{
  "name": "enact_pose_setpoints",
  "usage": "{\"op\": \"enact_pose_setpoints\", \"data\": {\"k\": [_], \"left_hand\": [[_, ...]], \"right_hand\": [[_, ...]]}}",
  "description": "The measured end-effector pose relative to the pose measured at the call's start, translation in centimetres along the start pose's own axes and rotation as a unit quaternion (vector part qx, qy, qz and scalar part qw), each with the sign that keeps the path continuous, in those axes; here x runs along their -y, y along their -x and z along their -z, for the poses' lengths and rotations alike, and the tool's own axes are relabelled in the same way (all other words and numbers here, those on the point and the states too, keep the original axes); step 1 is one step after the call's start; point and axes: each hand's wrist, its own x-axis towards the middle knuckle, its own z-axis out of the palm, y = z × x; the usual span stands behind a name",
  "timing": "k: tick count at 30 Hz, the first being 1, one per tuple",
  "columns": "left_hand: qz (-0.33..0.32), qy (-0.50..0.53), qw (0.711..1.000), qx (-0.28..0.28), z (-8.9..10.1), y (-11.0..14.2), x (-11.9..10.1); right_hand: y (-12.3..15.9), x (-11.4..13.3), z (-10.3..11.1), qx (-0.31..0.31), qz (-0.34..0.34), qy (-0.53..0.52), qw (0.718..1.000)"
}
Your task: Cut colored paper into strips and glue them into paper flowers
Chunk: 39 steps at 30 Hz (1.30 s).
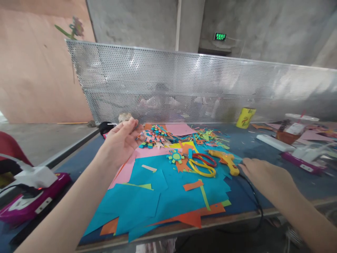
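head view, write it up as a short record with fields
left hand: raised near the pile of cut paper, hold unclear
right hand: beside the yellow hot glue gun, hold unclear
scissors: red-and-yellow handled, lying over blue paper
paper flower: left of the scissors
background: perforated metal screen, green exit sign

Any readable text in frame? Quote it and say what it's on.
"安全出口": lit green sign
"EXIT": same sign, below it
Dark print on yellow cylinder: too blurred to read
White label on drink cup: too small to read
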Motion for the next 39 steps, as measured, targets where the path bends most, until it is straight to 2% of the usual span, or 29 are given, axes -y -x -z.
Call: {"op": "enact_pose_setpoints", "data": {"k": [2,5,9,12,15,17,20,21,22,24,27,32,34,36,39], "left_hand": [[0.008,-0.029,0.999,-0.011,0.4,0.0,0.8],[0.035,-0.098,0.995,-0.001,0.4,0.5,2.9],[0.044,-0.197,0.978,0.056,-0.7,1.4,5.2],[0.017,-0.248,0.963,0.107,-1.6,2.0,5.8],[-0.024,-0.283,0.945,0.162,-2.4,2.7,5.8],[-0.051,-0.322,0.926,0.191,-2.9,3.3,5.6],[-0.106,-0.424,0.869,0.234,-3.6,4.3,5.4],[-0.128,-0.459,0.844,0.247,-3.9,4.6,5.3],[-0.147,-0.494,0.818,0.257,-4.1,4.8,5.3],[-0.171,-0.551,0.772,0.267,-4.4,5.0,5.3],[-0.184,-0.607,0.721,0.278,-4.4,5.0,5.6],[-0.260,-0.664,0.627,0.314,-3.8,5.1,6.7],[-0.280,-0.671,0.608,0.319,-3.7,5.0,7.0],[-0.286,-0.678,0.602,0.311,-3.6,4.6,6.9],[-0.273,-0.708,0.591,0.272,-2.9,3.1,6.7]], "right_hand": [[0.0,0.1,0.1,0.004,-0.007,-0.005,1.000],[0.0,0.9,1.0,0.028,-0.009,-0.067,0.997],[0.3,2.5,2.6,0.029,0.042,-0.196,0.979],[0.7,3.6,3.9,0.005,0.080,-0.292,0.953],[0.9,4.8,5.4,-0.005,0.107,-0.414,0.904],[0.9,5.6,6.4,0.010,0.118,-0.512,0.851],[0.4,6.8,7.5,0.088,0.129,-0.631,0.760],[0.2,7.2,7.7,0.109,0.133,-0.651,0.739],[0.0,7.5,7.7,0.115,0.136,-0.660,0.730],[-0.5,8.1,7.4,0.085,0.140,-0.655,0.738],[-1.0,8.6,6.6,0.039,0.146,-0.625,0.765],[-1.2,8.6,5.5,0.037,0.166,-0.582,0.796],[-1.1,8.1,5.3,0.017,0.148,-0.565,0.811],[-0.9,7.0,5.1,-0.018,0.106,-0.533,0.839],[-0.2,3.8,4.5,-0.052,0.044,-0.483,0.873]]}}
